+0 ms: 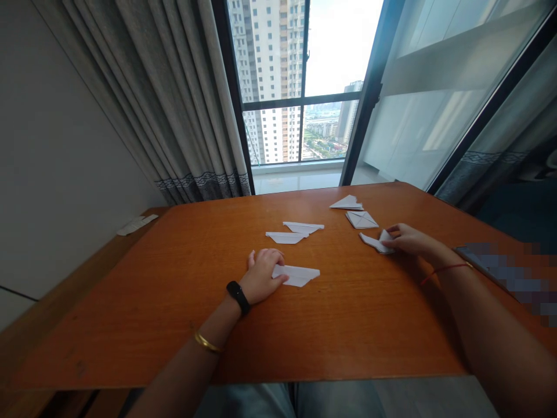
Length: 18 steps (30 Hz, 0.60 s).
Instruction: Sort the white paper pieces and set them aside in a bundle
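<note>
My left hand (262, 277), with a black band on its wrist, rests on the wooden table (183, 325). Its thumb and fingers close on the left end of a long folded white paper (302, 276). Farther right, my right hand (404, 239) pinches a small folded white paper (373, 242) with a raised flap; the fingertips partly cover it. Two similar long folded papers, a nearer one (285, 238) and a farther one (307, 227), lie beyond my left hand. Behind my right hand are a square folded paper (362, 219) and a pointed folded paper (348, 202).
A flat screen-like object (500, 273), partly blurred out, lies at the table's right side. White paper strips (137, 224) sit on a ledge at the left. Beyond the far table edge stand a grey curtain (187, 116) and a window (302, 98).
</note>
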Motion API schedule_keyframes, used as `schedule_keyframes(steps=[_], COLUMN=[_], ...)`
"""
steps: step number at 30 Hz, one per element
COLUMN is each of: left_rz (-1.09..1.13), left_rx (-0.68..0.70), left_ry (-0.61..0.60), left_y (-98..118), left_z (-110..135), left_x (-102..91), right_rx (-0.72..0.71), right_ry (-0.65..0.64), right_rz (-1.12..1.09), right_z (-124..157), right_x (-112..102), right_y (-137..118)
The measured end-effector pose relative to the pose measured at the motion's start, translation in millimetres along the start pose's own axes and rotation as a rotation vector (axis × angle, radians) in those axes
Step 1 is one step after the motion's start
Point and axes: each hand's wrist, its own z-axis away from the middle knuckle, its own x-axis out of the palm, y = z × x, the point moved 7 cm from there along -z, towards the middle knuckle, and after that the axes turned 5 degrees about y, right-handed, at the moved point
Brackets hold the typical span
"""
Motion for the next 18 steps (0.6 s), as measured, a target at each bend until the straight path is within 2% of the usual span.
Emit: schedule_keyframes(steps=[2,3,5,7,8,12,14,16,18], left_rz=[0.007,0.002,-0.006,0.007,0.022,0.119,0.148,0.116,0.034], left_rx=[-0.036,-0.059,-0.104,-0.124,-0.116,-0.015,-0.001,-0.035,-0.089], left_ry=[0.056,0.091,0.150,0.175,0.171,0.105,0.165,0.341,0.547], left_y=[-4,-6,-11,-12,-11,0,1,-4,-12], left_z=[-2,-3,-5,-6,-7,-8,-8,-6,-1], left_x=[-6.2,-9.8,-16.0,-18.8,-18.5,-12.2,-16.7,-31.3,-49.1], right_rx=[0.093,0.094,-0.019,-0.193,-0.278,-0.662,-0.739,-0.710,-0.650], right_ry=[-0.014,0.044,0.261,0.392,0.353,-0.222,-0.415,-0.457,-0.377], right_rz=[0.063,0.102,0.146,0.101,0.023,-0.179,-0.196,-0.215,-0.176], right_z=[0,1,10,32,46,122,147,144,119], right_x=[-4,-10,-25,-24,-13,70,101,118,125], right_y=[5,3,-19,-54,-74,-155,-176,-186,-189])
